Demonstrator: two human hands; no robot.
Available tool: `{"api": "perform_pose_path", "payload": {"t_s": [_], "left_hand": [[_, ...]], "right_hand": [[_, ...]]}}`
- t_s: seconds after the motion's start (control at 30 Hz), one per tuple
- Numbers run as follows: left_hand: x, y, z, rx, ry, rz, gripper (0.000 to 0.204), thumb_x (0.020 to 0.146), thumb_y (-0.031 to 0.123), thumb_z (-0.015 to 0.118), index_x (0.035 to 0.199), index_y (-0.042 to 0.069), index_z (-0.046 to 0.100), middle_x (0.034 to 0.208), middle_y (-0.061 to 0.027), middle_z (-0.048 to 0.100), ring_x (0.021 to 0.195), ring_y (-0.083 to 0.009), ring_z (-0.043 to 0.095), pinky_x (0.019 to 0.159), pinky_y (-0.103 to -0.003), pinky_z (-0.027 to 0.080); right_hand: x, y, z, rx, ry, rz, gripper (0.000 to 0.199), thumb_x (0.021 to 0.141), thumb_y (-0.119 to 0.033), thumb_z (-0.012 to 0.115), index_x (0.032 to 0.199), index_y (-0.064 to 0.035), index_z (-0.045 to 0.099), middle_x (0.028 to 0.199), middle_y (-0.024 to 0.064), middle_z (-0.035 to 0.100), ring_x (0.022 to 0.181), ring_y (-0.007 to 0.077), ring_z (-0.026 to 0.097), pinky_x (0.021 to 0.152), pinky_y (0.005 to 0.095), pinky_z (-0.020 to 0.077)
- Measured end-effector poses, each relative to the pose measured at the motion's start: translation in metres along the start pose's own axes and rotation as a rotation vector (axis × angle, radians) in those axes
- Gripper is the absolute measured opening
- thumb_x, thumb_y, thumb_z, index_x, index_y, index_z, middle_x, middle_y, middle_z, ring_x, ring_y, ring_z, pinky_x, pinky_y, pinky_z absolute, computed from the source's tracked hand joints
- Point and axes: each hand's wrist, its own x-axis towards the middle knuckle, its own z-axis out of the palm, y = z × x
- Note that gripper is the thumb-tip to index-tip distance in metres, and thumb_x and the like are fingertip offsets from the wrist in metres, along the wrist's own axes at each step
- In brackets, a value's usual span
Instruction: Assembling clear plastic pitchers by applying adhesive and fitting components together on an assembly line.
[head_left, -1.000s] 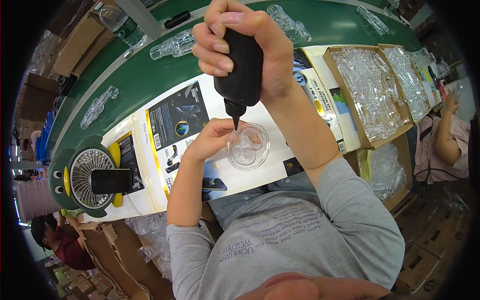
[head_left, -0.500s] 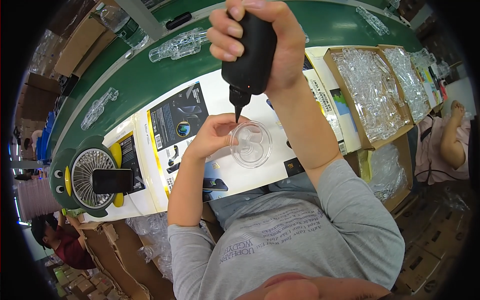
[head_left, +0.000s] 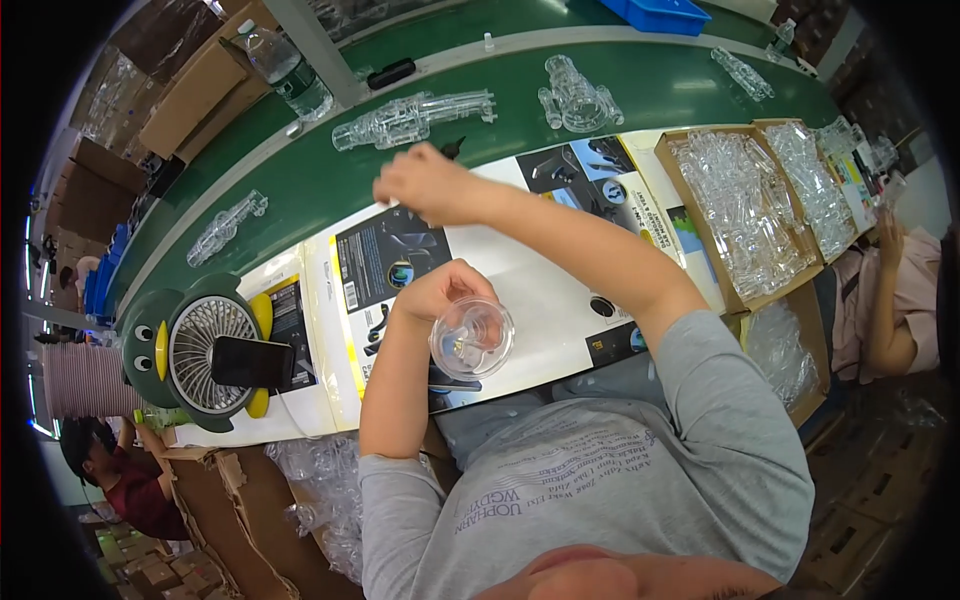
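Observation:
My left hand (head_left: 440, 290) holds a clear plastic part with a round rim (head_left: 472, 338) over the work surface, thumb and fingers closed at its far edge. Beyond it, my right hand (head_left: 425, 185) is up near the table's green strip, its fingers curled and slightly blurred. A black nozzle (head_left: 453, 148) pokes out just past its knuckles; the black bottle body does not show, so I cannot tell whether this hand still grips it. Clear branched plastic assemblies (head_left: 410, 120) lie just beyond the right hand, with another (head_left: 578, 95) to their right.
On the left stands a green penguin-shaped fan (head_left: 200, 350) with a phone (head_left: 252, 362) before it. Cardboard boxes of clear parts (head_left: 740, 215) stand at the right. Flattened printed cartons (head_left: 530, 250) cover the work surface. A water bottle (head_left: 285, 75) stands far left. Another person (head_left: 885, 300) sits at right.
My right hand has moved left, away from the clear part; the black bottle it held upright is mostly out of sight. My left hand has lowered the part slightly toward me.

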Motion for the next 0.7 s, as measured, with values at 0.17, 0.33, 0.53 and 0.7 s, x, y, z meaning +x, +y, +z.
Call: {"api": "perform_pose_path", "payload": {"t_s": [0.17,0.33,0.53,0.7], "left_hand": [[-0.005,-0.002,0.013,0.091,0.184,0.253,0.053,0.068,0.038,0.074,0.088,-0.005,0.051,0.069,-0.0209,0.057,0.057,-0.0266,0.059,0.045,-0.032,0.049],[-0.012,0.005,-0.003,0.132,0.297,0.441,0.049,0.069,0.036,0.074,0.096,0.004,0.049,0.078,-0.0162,0.054,0.063,-0.0239,0.055,0.054,-0.03,0.05],[-0.003,0.015,-0.023,-0.236,0.514,0.721,0.053,0.076,0.025,0.068,0.12,0.011,0.044,0.107,-0.0072,0.054,0.094,-0.0215,0.054,0.08,-0.038,0.047],[0.007,0.021,-0.012,-0.023,0.621,0.665,0.062,0.069,0.019,0.075,0.119,0.008,0.041,0.11,-0.0089,0.053,0.101,-0.0226,0.053,0.084,-0.037,0.047]], "right_hand": [[-0.035,0.001,0.035,-0.083,-0.218,-0.275,0.02,0.079,-0.01,0.047,0.097,-0.0162,0.053,0.098,0.002,0.053,0.107,0.0203,0.048,0.103,0.0456,0.0268],[-0.05,-0.009,0.016,0.118,-0.173,-0.017,0.043,0.073,-0.006,0.056,0.114,-0.0174,0.05,0.123,0.0072,0.046,0.125,0.0252,0.034,0.104,0.0457,0.0244],[-0.066,-0.029,-0.019,1.167,0.104,0.689,0.036,0.09,-0.017,0.046,0.125,-0.0072,0.045,0.116,0.009,0.054,0.11,0.0186,0.049,0.095,0.0311,0.0364],[-0.076,-0.044,-0.048,1.2,-0.012,0.736,0.048,0.085,-0.028,0.056,0.124,-0.0031,0.044,0.105,0.0106,0.06,0.096,0.0176,0.058,0.082,0.0311,0.0448]]}}
